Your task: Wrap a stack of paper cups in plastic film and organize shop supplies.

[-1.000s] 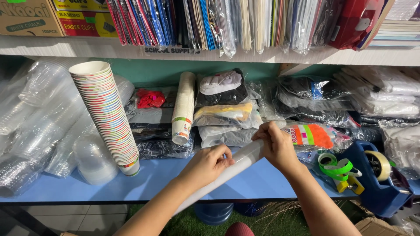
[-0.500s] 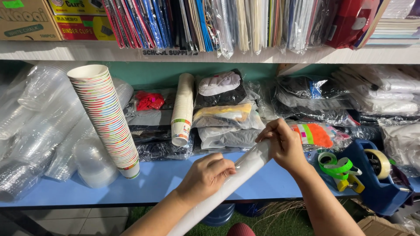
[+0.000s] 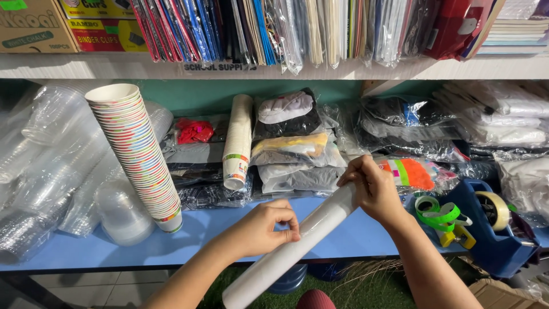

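A long white roll wrapped in clear plastic (image 3: 291, 252) slants from bottom centre up to the right, above the blue shelf (image 3: 217, 229). My right hand (image 3: 372, 191) grips its upper end. My left hand (image 3: 266, 228) rests against the roll's middle, its fingertips pinched on the clear wrap. A tall leaning stack of striped paper cups (image 3: 140, 154) stands to the left. A second sleeve of paper cups (image 3: 238, 143) lies behind my left hand.
Clear plastic cups in bags (image 3: 51, 166) fill the left side. Folded bagged clothes (image 3: 294, 149) sit at the back. To the right stand a blue tape dispenser (image 3: 492, 229) and a green tape roll (image 3: 437, 214). Folders line the upper shelf (image 3: 286, 28).
The roll has slid further down and toward me. My left hand moved down along it and now pinches the wrap. My right hand keeps its grip on the upper end.
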